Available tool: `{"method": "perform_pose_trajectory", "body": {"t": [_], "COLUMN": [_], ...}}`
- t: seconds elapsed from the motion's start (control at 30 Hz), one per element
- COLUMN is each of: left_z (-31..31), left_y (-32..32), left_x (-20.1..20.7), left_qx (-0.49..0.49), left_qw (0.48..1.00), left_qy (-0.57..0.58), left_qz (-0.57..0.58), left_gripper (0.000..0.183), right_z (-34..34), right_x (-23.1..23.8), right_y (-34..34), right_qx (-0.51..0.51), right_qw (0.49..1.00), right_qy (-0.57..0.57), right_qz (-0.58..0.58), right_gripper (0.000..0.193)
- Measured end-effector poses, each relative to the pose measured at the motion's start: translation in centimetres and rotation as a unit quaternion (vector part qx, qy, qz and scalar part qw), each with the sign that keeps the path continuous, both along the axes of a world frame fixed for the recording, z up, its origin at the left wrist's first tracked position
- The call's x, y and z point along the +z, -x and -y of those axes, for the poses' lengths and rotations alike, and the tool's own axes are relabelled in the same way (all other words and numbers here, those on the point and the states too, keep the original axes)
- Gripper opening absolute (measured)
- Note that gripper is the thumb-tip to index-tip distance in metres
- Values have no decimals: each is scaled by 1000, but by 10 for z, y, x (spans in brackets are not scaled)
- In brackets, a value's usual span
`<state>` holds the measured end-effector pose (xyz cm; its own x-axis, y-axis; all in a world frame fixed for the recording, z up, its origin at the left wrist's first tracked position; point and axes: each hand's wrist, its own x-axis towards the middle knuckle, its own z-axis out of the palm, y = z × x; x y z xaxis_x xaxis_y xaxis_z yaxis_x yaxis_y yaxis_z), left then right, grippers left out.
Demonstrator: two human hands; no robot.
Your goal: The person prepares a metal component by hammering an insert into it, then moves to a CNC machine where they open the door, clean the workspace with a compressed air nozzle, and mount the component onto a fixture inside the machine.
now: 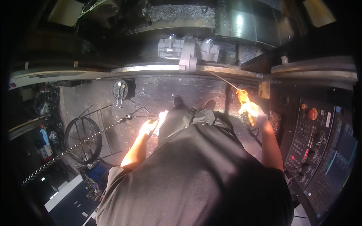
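My right hand (252, 111) is closed round an orange air blow gun (242, 96). Its long thin nozzle slants up and left toward the machine's front edge, and a dark hose hangs below the hand. My left hand (148, 129) is held low beside my left thigh, fingers loosely apart, with nothing visible in it. A bright patch (163, 116) lies just past its fingertips, too overexposed to make out. Ahead, a grey metal casting (187, 56) with bolts on top sits inside the machine, its near end jutting over the front rail (151, 68).
A chain (81, 143) with a hook (141, 110) stretches across the left side. Beneath it stands a round black floor fan (83, 140). Near the machine is a dark round container (124, 89) with rods on it. A control panel (309, 141) with a red button flanks my right.
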<state>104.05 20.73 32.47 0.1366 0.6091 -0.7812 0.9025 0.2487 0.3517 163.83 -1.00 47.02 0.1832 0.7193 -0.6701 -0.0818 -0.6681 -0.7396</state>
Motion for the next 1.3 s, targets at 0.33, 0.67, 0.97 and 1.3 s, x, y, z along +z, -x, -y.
{"method": "perform_pose_trajectory", "body": {"t": [0.33, 0.67, 0.97, 1.3], "left_z": [-26, -52, -127, -247], "left_y": [-40, -86, -112, -185], "left_x": [34, 63, 34, -30], "left_qx": [-127, -174, -166, -153], "left_qw": [988, 980, 984, 976], "left_qy": [-81, -69, -66, -29], "left_qz": [-21, -63, 16, 150], "left_gripper": [55, 57, 71, 68], "right_z": [-16, -19, -114, -152], "right_x": [38, 123, 79, 137], "right_y": [0, -3, -4, -47], "right_qx": [21, -51, -298, -331], "right_qw": [996, 952, 865, 753], "right_qy": [-63, -163, -387, -10], "right_qz": [58, -252, 109, 568], "right_gripper": [23, 53, 58, 40]}}
